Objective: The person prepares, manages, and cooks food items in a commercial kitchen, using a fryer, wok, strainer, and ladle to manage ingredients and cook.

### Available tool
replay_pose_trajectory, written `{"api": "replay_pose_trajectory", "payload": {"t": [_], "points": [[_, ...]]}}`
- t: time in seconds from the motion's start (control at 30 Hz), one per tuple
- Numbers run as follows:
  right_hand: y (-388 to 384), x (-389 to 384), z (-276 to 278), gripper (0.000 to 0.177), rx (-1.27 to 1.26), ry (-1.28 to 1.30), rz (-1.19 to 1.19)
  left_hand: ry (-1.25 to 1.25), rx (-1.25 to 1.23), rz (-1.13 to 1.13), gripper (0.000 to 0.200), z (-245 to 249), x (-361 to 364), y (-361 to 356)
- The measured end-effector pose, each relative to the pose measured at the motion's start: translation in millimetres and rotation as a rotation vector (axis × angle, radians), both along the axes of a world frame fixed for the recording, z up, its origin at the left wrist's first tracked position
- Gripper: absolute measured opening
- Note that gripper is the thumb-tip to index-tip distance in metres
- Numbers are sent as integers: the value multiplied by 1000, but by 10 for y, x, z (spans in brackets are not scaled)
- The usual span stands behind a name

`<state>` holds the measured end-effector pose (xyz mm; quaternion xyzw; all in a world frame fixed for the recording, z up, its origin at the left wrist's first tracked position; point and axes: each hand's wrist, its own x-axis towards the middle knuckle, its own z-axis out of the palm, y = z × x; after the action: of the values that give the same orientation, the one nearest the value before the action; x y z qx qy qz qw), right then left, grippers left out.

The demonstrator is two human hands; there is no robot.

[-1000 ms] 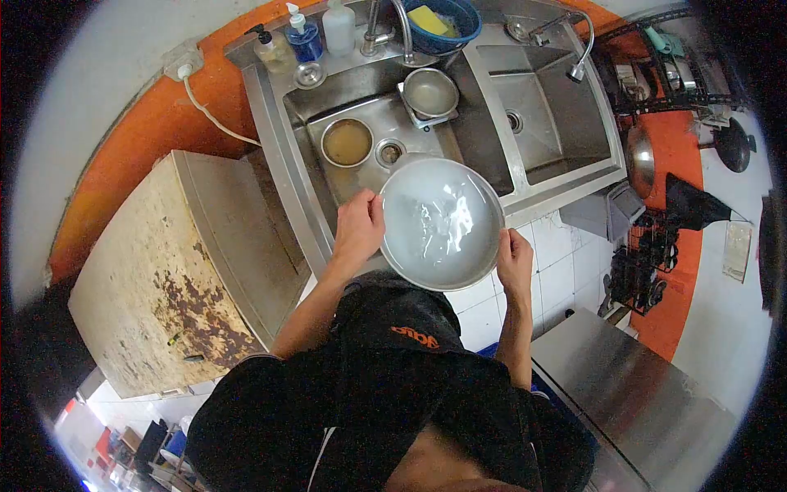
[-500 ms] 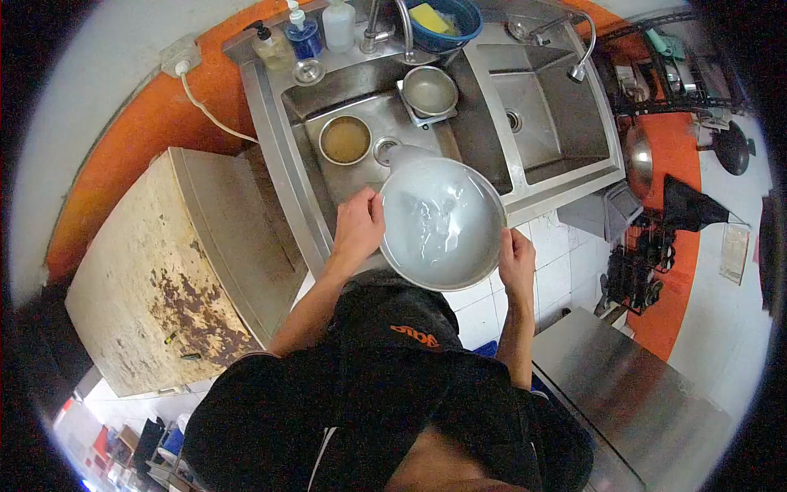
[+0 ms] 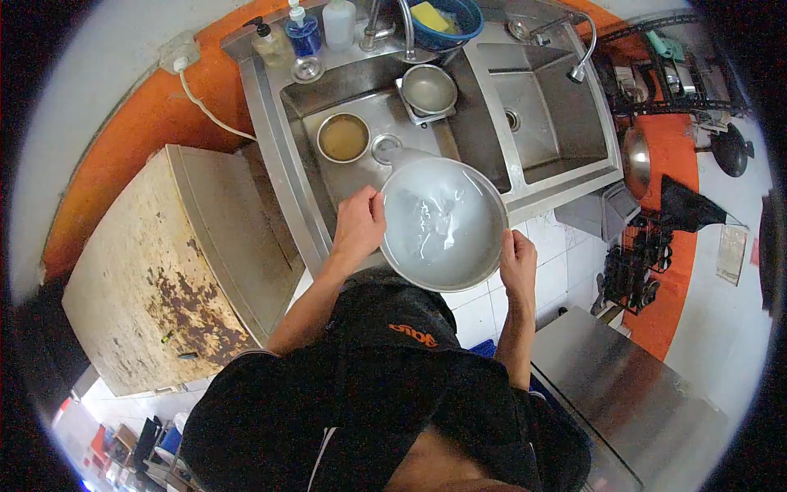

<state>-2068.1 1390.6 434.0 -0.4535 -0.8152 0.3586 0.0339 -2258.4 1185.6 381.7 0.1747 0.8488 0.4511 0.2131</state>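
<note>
Between my two hands, a large round metal bowl (image 3: 469, 277) is held over the front edge of the left sink basin. Its inside is pale grey with bright ripples, seemingly cloudy water. The fingers of my left hand (image 3: 359, 221) are closed on the bowl's left rim. On the right rim, my right hand (image 3: 518, 261) grips with the thumb near the edge. Beyond the bowl, a round metal container (image 3: 320, 146) of brownish liquid sits in the basin. Farther back, a smaller metal bowl (image 3: 429, 88) rests on a square metal container (image 3: 425, 121).
A faucet (image 3: 407, 33) rises behind the left basin. Soap bottles (image 3: 303, 34) and a blue basin (image 3: 469, 33) with a yellow sponge (image 3: 429, 16) stand along the back. The right sink basin (image 3: 557, 123) adjoins. A worn cabinet (image 3: 139, 271) is at left, a steel counter (image 3: 623, 394) at lower right.
The ripples and reflections inside the bowl have shifted slightly. Both hands keep their hold on the rim, nearly in the same place.
</note>
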Motion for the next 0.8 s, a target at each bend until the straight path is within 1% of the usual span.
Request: {"api": "replay_pose_trajectory", "payload": {"t": [0.23, 0.43, 0.5, 0.6, 0.7, 0.8], "points": [[3, 23, -12, 42, 0, 14, 2, -25, -16, -10, 18, 6, -3, 4], [-2, -13, 53, 42, 5, -13, 4, 67, -10, -11, 20, -53, -6, 0], [-17, -30, 94, 42, -18, 2, 4, -59, -12, -11, 19, 12, -13, 10], [-11, -19, 76, 43, 13, 7, 17, -49, -17, -20, 19, 14, -17, 10], [-24, -40, 116, 43, -28, 26, -7, -30, -33, -29, 19, -36, -15, 15], [-19, -29, 104, 44, -6, 23, -5, -13, -23, -46, 19, -21, -23, 17]]}}
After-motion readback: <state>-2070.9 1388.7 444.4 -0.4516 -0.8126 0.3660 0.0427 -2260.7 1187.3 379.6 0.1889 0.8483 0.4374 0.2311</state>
